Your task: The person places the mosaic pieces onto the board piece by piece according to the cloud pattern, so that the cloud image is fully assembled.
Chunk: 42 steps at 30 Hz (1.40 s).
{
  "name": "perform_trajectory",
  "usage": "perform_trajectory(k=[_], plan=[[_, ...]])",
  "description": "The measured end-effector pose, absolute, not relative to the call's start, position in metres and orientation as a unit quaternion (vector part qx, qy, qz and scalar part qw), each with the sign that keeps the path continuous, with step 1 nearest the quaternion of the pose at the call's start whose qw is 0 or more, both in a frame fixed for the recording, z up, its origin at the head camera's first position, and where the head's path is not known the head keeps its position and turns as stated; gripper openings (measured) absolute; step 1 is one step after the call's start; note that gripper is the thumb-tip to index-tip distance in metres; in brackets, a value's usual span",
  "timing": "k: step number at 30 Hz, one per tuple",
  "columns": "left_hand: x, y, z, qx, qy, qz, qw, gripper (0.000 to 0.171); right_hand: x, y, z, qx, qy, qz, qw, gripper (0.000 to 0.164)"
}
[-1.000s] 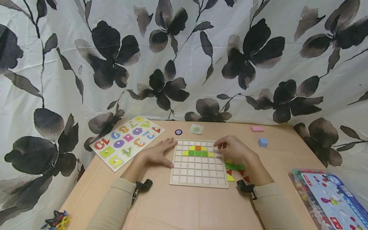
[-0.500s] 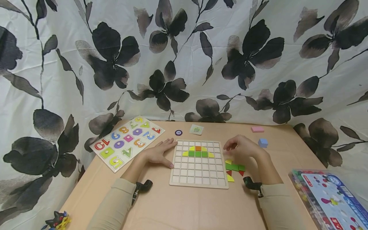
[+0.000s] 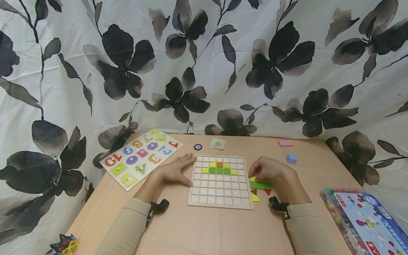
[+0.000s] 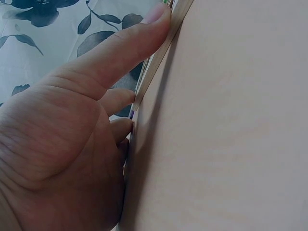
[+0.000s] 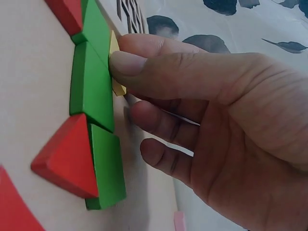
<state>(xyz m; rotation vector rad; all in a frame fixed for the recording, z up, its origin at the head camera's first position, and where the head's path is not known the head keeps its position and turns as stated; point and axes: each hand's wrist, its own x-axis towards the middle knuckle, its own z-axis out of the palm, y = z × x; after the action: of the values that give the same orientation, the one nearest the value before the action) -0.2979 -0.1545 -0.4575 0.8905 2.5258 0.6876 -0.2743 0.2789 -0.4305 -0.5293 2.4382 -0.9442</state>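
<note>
A gridded wooden board [image 3: 220, 193] lies on the table. On it are several green squares [image 3: 219, 170], an orange square [image 3: 219, 164] and yellow triangular pieces [image 3: 234, 171]. My left hand [image 3: 173, 170] rests at the board's left edge, fingers extended, thumb touching the edge in the left wrist view. Just right of the board, my right hand [image 3: 267, 169] pinches a yellow block [image 5: 117, 85] between thumb and index finger, its other fingers loosely bent. Beside that block lie green blocks [image 5: 90, 84] in a row and red triangular blocks [image 5: 67, 156].
At the back left lies a number-and-shape puzzle board [image 3: 122, 159]. Behind the gridded board are a round token [image 3: 198, 146] and a small card [image 3: 218, 143]. A pink block [image 3: 285, 143] and a blue block [image 3: 291, 158] sit back right, a boxed set [image 3: 366, 219] front right.
My right hand has moved from over the board's right columns, away to the right, then down to the yellow block beside it. The left hand has stayed in place.
</note>
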Motion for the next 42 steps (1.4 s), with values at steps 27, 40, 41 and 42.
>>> perform_trajectory(k=[27, 40, 41, 42], plan=[[-0.301, -0.155, -0.4609, 0.323, 0.897, 0.24, 0.183, 0.116, -0.2749, 0.2792, -0.4354, -0.193, 0.887, -0.355, 0.226, 0.01], [-0.2994, -0.1548, -0.4606, 0.321, 0.897, 0.245, 0.182, 0.116, -0.2797, 0.2761, -0.4351, -0.224, 0.884, -0.393, 0.115, 0.017], [-0.2992, -0.1548, -0.4608, 0.321, 0.896, 0.246, 0.183, 0.116, -0.2795, 0.2742, -0.4348, -0.224, 0.882, -0.4, 0.111, 0.015], [-0.2991, -0.1548, -0.461, 0.32, 0.897, 0.246, 0.182, 0.117, -0.2796, 0.272, -0.4347, -0.226, 0.881, -0.402, 0.105, 0.015]])
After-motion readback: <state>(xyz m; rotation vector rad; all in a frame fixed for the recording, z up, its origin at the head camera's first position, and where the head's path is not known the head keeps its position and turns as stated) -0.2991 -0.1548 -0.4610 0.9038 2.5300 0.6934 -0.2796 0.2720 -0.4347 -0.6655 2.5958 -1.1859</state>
